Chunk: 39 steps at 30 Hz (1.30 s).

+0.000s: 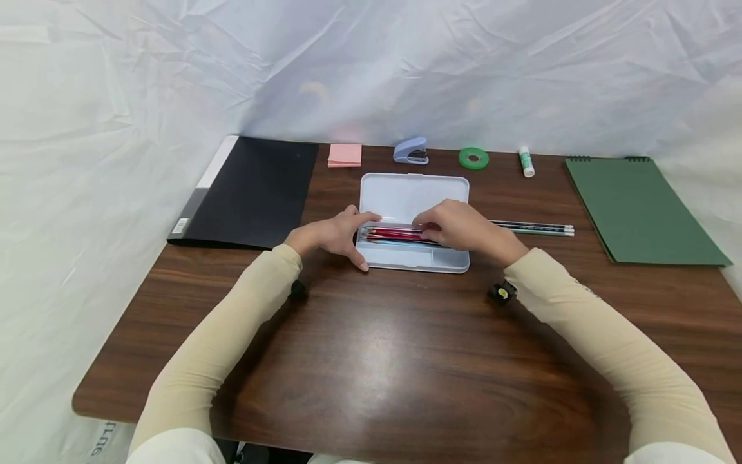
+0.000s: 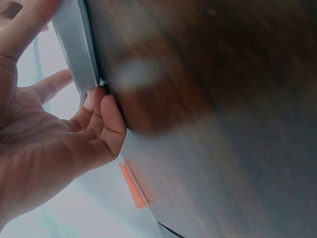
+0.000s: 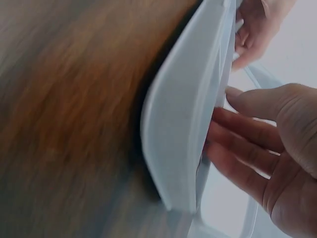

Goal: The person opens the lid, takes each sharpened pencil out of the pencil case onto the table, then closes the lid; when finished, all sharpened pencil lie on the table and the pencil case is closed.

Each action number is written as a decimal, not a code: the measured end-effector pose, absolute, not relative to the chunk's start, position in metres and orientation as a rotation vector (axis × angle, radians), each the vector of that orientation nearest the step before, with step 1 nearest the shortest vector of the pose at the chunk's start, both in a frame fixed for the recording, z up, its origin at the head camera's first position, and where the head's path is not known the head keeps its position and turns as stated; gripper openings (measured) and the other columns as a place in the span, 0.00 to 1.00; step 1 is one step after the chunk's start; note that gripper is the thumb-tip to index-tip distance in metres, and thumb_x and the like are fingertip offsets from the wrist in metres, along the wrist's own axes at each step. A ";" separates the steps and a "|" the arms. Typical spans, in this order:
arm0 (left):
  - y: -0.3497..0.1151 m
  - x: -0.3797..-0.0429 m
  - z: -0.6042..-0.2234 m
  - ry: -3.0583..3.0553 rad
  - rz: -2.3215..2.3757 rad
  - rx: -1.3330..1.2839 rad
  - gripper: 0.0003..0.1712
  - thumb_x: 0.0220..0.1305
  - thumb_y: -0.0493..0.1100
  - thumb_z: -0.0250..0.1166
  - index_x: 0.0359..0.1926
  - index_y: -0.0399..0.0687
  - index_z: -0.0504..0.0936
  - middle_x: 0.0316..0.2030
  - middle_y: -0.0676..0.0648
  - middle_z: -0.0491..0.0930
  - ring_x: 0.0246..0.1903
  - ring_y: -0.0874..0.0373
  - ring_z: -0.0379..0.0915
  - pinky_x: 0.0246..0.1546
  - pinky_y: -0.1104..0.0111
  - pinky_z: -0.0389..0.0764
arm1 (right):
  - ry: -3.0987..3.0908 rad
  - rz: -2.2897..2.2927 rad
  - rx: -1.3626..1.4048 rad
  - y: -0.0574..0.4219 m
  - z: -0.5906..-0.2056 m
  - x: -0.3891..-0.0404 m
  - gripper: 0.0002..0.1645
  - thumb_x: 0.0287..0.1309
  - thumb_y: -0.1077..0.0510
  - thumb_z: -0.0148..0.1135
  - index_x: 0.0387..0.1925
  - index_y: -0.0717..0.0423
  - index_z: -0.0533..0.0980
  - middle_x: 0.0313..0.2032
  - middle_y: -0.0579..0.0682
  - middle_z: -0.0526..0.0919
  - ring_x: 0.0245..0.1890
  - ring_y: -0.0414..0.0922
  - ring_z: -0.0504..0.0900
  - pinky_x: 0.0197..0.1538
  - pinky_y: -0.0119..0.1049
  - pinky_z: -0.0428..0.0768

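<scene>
Fingers and thumb apart, the left hand (image 1: pixel 337 233) spans the left end of the open white case (image 1: pixel 400 259). The right hand (image 1: pixel 456 225) reaches to the red pencils (image 1: pixel 395 236) inside; whether it pinches any, I cannot tell

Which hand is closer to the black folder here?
Left. The left hand is just right of the black folder, at the left end of the open case; the right hand is farther off, over the case's right half.

Pencil case (image 1: pixel 399 201): smooth; metal or plastic unclear. Bench (image 1: pixel 377 361): glossy wood grain. Sleeves (image 1: pixel 223 341): matt cloth. Backdrop (image 1: pixel 400 71): creased plastic sheeting.
</scene>
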<state>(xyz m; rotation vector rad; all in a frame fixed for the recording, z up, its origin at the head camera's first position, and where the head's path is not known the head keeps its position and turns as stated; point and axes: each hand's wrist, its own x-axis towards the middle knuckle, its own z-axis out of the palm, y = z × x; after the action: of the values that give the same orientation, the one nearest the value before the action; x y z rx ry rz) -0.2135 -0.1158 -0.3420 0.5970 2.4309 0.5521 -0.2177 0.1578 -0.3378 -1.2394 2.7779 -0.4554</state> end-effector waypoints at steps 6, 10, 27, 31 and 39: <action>-0.116 -0.214 -0.342 2.436 0.548 0.596 0.60 0.49 0.56 0.79 0.77 0.61 0.52 0.60 0.39 0.57 0.61 0.45 0.58 0.60 0.53 0.67 | 2.802 -0.410 -1.218 0.148 -0.339 -0.217 0.09 0.61 0.62 0.67 0.43 0.55 0.87 0.39 0.52 0.89 0.34 0.46 0.83 0.46 0.47 0.82; -0.116 -0.213 -0.343 2.437 0.552 0.602 0.60 0.49 0.56 0.79 0.77 0.60 0.52 0.60 0.39 0.57 0.61 0.45 0.58 0.61 0.53 0.68 | 2.786 -0.379 -1.155 0.145 -0.338 -0.215 0.12 0.59 0.62 0.69 0.45 0.55 0.86 0.37 0.52 0.89 0.32 0.46 0.80 0.43 0.44 0.80; -0.116 -0.210 -0.343 2.442 0.573 0.607 0.60 0.49 0.54 0.80 0.77 0.59 0.53 0.60 0.38 0.57 0.61 0.45 0.58 0.61 0.54 0.66 | 2.756 -0.337 -1.094 0.137 -0.335 -0.212 0.12 0.60 0.62 0.68 0.46 0.55 0.86 0.36 0.51 0.88 0.32 0.47 0.78 0.41 0.42 0.78; -0.116 -0.210 -0.344 2.442 0.575 0.611 0.60 0.49 0.53 0.80 0.77 0.59 0.53 0.60 0.38 0.57 0.61 0.45 0.58 0.61 0.54 0.66 | 2.753 -0.309 -1.084 0.135 -0.333 -0.211 0.14 0.60 0.62 0.68 0.49 0.54 0.85 0.35 0.51 0.88 0.30 0.46 0.78 0.39 0.41 0.77; -0.116 -0.211 -0.344 2.444 0.574 0.610 0.60 0.48 0.54 0.80 0.77 0.59 0.54 0.60 0.39 0.58 0.60 0.45 0.58 0.61 0.54 0.67 | 2.735 -0.262 -1.043 0.131 -0.329 -0.210 0.19 0.57 0.63 0.71 0.51 0.54 0.84 0.34 0.51 0.87 0.31 0.47 0.79 0.41 0.43 0.78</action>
<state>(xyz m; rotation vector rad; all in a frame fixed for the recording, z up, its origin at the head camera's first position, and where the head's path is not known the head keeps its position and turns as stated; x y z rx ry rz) -0.2112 -0.1158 -0.3440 0.6096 2.4443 0.5744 -0.2104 0.1315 -0.3286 -1.0433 2.7349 -0.2620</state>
